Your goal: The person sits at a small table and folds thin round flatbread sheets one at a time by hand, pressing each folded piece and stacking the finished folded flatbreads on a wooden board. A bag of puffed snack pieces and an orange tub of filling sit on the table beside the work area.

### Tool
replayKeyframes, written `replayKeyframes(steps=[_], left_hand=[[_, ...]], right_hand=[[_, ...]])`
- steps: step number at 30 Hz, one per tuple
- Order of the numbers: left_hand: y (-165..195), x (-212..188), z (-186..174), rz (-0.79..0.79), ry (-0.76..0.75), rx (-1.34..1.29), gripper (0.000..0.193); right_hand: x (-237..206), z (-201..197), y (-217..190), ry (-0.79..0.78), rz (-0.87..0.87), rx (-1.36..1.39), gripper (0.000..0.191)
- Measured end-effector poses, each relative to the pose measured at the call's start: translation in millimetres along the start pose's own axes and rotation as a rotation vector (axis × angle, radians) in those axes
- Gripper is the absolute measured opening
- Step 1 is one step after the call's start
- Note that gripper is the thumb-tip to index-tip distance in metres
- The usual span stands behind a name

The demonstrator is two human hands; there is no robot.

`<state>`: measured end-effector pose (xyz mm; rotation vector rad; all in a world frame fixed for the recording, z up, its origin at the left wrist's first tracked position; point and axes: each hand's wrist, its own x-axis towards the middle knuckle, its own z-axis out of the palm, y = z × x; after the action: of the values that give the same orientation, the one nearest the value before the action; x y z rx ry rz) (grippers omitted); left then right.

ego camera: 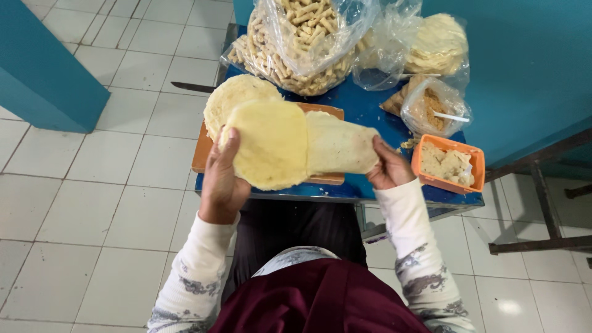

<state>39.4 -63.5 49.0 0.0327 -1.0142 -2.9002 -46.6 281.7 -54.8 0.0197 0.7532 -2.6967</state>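
My left hand (223, 179) holds a pale yellow round flatbread (271, 143) from below, thumb on its left edge. My right hand (387, 168) grips the right end of a second, whiter flatbread (340, 144) that overlaps the first. Both sheets hover over an orange-brown board (201, 153) on a small blue table (364, 105). Another round flatbread (233, 96) lies on the board behind them.
A clear bag of stick-shaped snacks (296, 43) and a bag of stacked flat rounds (439, 44) stand at the table's back. A small bag of brown crumbs (430, 106) and an orange tub of pale pieces (448, 164) sit right. A knife (191, 87) pokes out left. Teal wall right.
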Motion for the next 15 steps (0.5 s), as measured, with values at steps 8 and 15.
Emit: replayKeyframes(steps=[8, 15], left_hand=[[19.1, -33.8, -11.2, 0.152, 0.045, -0.065, 0.052], [32.9, -44.2, -23.6, 0.198, 0.100, -0.153, 0.052]], right_hand=[[22.5, 21.2, -45.1, 0.124, -0.260, -0.410, 0.027], [46.3, 80.2, -23.5, 0.040, -0.703, -1.382, 0.021]])
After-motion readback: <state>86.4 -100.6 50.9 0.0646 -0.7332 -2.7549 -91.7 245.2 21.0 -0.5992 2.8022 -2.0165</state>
